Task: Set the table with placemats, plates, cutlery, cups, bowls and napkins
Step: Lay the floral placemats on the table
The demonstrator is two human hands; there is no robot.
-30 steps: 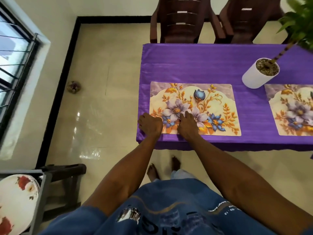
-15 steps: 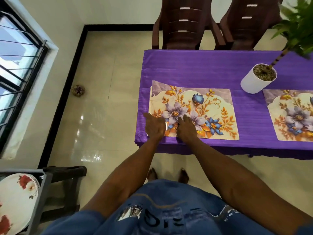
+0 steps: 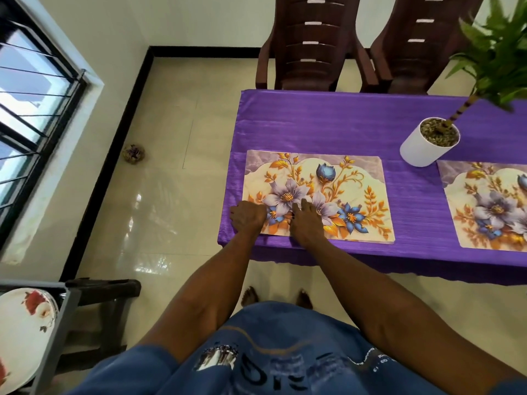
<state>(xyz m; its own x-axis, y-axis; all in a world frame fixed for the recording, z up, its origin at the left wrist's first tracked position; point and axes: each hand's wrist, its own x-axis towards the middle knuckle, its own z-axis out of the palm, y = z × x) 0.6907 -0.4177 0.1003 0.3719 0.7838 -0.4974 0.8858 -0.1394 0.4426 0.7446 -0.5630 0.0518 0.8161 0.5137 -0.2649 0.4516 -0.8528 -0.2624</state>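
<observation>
The placemat (image 3: pixel 328 189) lay flat on the purple-covered worktop (image 3: pixel 328 124), at its left end, long axis running left-right along the near edge. Its near long edge sat just inside the worktop's near edge, roughly parallel to it. Both hands were down on the near-left part of the placemat. My left hand (image 3: pixel 247 216) sat over the near-left corner, fingers curled; I couldn't tell whether it pinched the edge or only pressed on it. My right hand (image 3: pixel 305 223) was just beside it, toward the middle of the near edge, fingers laid forward on the print and pressing, not gripping anything that I could see. So the bulk of the placemat ran off to the right of both hands, and the right hand was the nearer one to its centre and far-right corner.

My read: this was final squaring of the placemat; any smoothing stroke would go rightward along the long axis, right hand leading.

A second placemat (image 3: pixel 490 203) lay further right on the same worktop, cut off by the frame, with a white plant pot (image 3: pixel 427 146) standing between the two, toward the far side. The plates (image 3: pixel 20 334) were stacked in a grey rack (image 3: pixel 57 332) low on my left, well apart from the worktop, so the left hand was the nearer for the next fetch. Two brown chairs (image 3: pixel 308 44) stood on the far side.
</observation>
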